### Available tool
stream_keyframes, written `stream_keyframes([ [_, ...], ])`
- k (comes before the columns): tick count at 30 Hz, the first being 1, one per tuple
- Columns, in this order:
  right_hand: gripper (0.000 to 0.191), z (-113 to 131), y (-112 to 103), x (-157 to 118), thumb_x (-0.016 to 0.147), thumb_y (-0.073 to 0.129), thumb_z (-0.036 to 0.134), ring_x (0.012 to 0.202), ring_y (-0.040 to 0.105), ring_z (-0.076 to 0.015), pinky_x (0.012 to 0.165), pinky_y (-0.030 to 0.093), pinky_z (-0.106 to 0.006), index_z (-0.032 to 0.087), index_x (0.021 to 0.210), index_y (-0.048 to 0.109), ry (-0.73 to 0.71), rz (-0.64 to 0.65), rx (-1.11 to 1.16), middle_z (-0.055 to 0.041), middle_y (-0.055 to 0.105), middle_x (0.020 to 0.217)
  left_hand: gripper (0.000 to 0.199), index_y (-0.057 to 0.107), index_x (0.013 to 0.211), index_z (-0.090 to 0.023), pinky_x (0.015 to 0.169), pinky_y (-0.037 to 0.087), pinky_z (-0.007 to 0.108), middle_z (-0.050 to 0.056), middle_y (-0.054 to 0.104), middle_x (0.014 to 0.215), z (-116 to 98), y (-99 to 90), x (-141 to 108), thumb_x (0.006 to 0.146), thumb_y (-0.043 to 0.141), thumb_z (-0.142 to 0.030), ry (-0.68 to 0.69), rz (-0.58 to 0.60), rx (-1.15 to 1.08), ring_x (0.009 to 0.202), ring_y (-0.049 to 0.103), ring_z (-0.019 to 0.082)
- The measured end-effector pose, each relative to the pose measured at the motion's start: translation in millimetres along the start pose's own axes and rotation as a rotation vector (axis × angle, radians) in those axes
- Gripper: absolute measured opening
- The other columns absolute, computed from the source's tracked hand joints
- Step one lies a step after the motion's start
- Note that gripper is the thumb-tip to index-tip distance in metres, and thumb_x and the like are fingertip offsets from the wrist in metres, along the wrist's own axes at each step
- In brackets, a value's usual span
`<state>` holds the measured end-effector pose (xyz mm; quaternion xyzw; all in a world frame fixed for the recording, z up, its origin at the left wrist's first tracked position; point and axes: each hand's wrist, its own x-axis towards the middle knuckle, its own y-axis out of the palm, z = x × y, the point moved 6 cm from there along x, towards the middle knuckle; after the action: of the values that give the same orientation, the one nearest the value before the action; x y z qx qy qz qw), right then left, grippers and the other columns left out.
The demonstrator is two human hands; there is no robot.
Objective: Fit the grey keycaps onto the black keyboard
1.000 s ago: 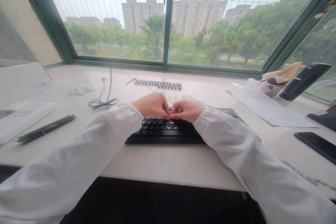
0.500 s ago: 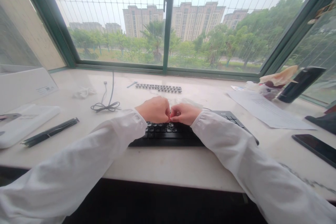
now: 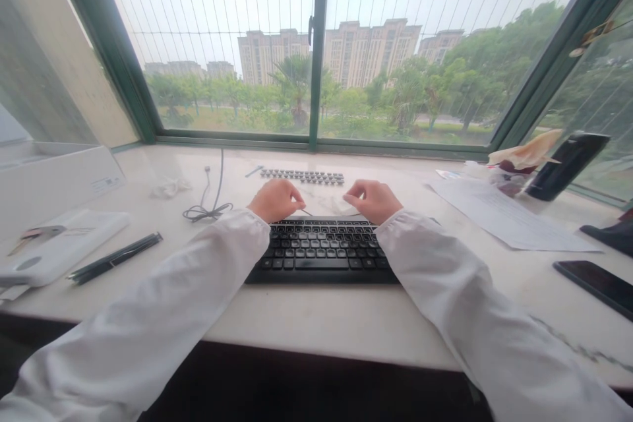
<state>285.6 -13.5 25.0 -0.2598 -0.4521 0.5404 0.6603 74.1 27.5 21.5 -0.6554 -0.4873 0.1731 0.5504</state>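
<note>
A black keyboard (image 3: 321,250) lies on the white sill in front of me. Just behind its far edge is a crumpled clear plastic bag (image 3: 324,199). My left hand (image 3: 274,200) is at the bag's left end, thumb and fingers pinched together. My right hand (image 3: 374,200) is at its right end, fingers curled in the same way. The hands are about a hand's width apart. A row of loose dark keycaps (image 3: 302,176) lies farther back, near the window frame. Whether anything small is in my fingers besides the bag cannot be made out.
On the left are a coiled cable (image 3: 206,211), a black pen-like strip (image 3: 115,258) and white boxes (image 3: 59,247). Paper sheets (image 3: 504,214), a black bottle (image 3: 566,157) and a dark phone (image 3: 596,279) lie on the right. The window (image 3: 316,46) closes the back.
My hands were pressed together over the keyboard's keys, pinching something small. They have since parted and moved back past the keyboard's far edge. My view has tilted upward.
</note>
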Motion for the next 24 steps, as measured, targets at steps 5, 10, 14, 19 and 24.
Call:
stream_keyframes([
  [5,0.025,-28.2,-10.0,2.9,0.086,0.056,0.039,0.091,0.061,-0.0238,0.077,0.045,-0.035,0.021,0.1,0.064,0.108,-0.079,-0.32,-0.009,0.068,0.098,0.019,0.079,0.079,-0.027,0.074,0.047,0.033,0.004,0.071,0.073,19.0,-2.4,3.3,0.075,0.063,-0.037,-0.07,-0.085,0.166,0.071,0.061,0.02],
  [10,0.041,-41.8,9.7,8.1,0.081,0.06,0.051,0.103,0.06,-0.0278,0.085,0.045,-0.039,0.022,0.11,0.066,0.045,0.071,-0.373,-0.0118,0.064,0.113,0.025,0.079,0.084,-0.025,0.076,0.047,0.032,0.005,0.071,0.074,28.0,-14.8,6.2,0.079,0.06,-0.041,-0.095,-0.121,0.219,0.075,0.062,0.021],
  [14,0.034,-42.4,20.7,10.4,0.08,0.063,0.048,0.105,0.059,-0.0265,0.086,0.045,-0.037,0.024,0.103,0.07,-0.02,0.127,-0.333,-0.0096,0.065,0.113,0.03,0.079,0.087,-0.025,0.072,0.046,0.029,0.004,0.07,0.072,40.1,-11.9,23.9,0.079,0.057,-0.044,-0.105,-0.051,0.256,0.074,0.063,0.02],
  [19,0.034,-38.5,20.0,12.9,0.082,0.063,0.039,0.105,0.059,-0.0255,0.088,0.045,-0.036,0.026,0.113,0.066,-0.084,0.054,-0.326,-0.009,0.063,0.114,0.032,0.077,0.095,-0.024,0.077,0.045,0.026,0.004,0.072,0.084,53.2,11.0,70.9,0.078,0.059,-0.045,-0.034,0.094,0.307,0.081,0.063,0.019],
  [24,0.03,-28.5,21.6,11.8,0.084,0.06,0.031,0.101,0.061,-0.0246,0.085,0.046,-0.034,0.029,0.112,0.068,-0.15,0.066,-0.337,-0.0077,0.063,0.112,0.038,0.072,0.106,-0.024,0.082,0.044,0.025,0.005,0.072,0.095,62.9,32.7,117.8,0.074,0.065,-0.043,-0.028,0.144,0.324,0.088,0.063,0.02],
])
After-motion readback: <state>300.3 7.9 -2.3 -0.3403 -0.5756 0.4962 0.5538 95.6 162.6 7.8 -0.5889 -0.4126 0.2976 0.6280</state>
